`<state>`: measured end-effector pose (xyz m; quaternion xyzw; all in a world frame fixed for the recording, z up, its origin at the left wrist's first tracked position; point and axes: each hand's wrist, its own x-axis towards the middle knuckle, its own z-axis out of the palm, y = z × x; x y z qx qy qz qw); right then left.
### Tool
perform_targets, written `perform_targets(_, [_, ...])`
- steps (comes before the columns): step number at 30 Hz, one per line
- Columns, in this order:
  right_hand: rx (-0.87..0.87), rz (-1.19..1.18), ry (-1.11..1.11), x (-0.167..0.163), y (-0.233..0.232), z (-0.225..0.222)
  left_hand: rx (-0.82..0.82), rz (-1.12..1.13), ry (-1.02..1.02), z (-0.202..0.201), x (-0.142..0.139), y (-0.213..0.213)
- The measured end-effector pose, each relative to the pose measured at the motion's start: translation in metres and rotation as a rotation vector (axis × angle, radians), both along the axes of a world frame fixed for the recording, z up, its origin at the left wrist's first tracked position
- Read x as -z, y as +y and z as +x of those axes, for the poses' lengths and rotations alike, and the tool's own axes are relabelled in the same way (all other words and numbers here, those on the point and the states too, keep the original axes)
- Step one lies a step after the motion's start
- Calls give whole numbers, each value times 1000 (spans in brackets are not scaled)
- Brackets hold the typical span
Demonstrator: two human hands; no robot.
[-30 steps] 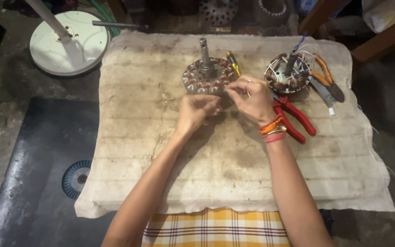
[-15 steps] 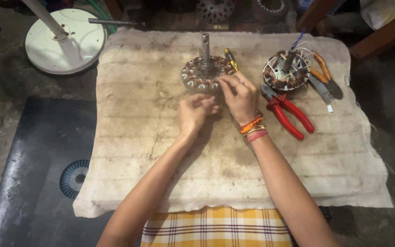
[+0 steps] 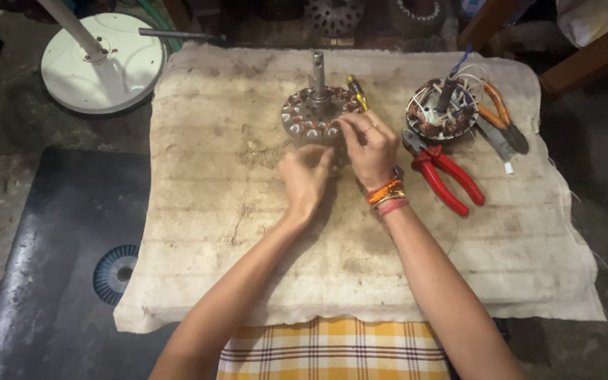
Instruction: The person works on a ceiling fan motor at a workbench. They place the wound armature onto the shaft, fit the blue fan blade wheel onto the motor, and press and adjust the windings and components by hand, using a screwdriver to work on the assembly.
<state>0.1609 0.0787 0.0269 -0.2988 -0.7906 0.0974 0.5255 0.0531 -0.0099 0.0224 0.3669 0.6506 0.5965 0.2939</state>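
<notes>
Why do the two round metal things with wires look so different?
The round coil piece by the hands has a tall grey shaft standing up and neat coils in a ring; the other coil piece has loose white and blue wires sticking out. The right hand touches the first one; the second sits untouched near the red pliers. Both rest on the dirty cloth.
</notes>
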Motion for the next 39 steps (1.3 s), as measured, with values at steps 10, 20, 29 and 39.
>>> perform_targets(10, [56,-139,91,2,11,-5,-55,-53,19,0,3,2])
perform_targets(20, [87,-350,105,13,16,10,-45,4,-95,1,4,1])
perform_targets(29, [36,-275,-188,-8,6,30,-45,-3,-121,3,-10,-1])
perform_targets(39, [10,-337,-370,-25,6,38,-50,26,-38,5,-11,-4])
